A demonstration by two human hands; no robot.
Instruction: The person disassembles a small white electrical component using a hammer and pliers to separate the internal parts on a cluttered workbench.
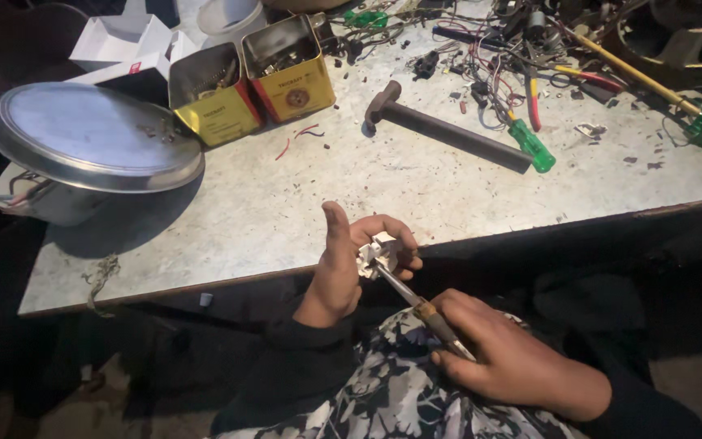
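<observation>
A small white plastic part (377, 250), blocky with metal bits showing in it, sits low in the middle of the frame, just below the near edge of the table. The left hand (349, 264) curls around it, fingers wrapped behind and under, thumb standing straight up; the part is pinched between the fingertips and the palm side, mostly hidden by them. A screwdriver (416, 301) with a thin shiny metal shaft and a dull brownish handle runs from the part down to the lower right. Its tip meets the white part, and its handle lies inside the right hand (507, 358), which is closed loosely over it, fingers folded along the handle, above a lap covered in black-and-white patterned cloth.

Above the hands spreads the table (302, 203), a pale, scuffed, speckled surface with a dark worn edge. In the upper middle lies a hammer (440, 126) with a dark head and a long dark handle, well apart from the hands. Beside its handle end is a green-handled screwdriver (532, 146) of clear plastic. In the upper left stand two open yellow tins (249, 85), square and metal, holding small hardware. Further left a round, shiny metal lid (91, 138) rests over a pot. A tangle of wires (489, 57) and tools fills the upper right.
</observation>
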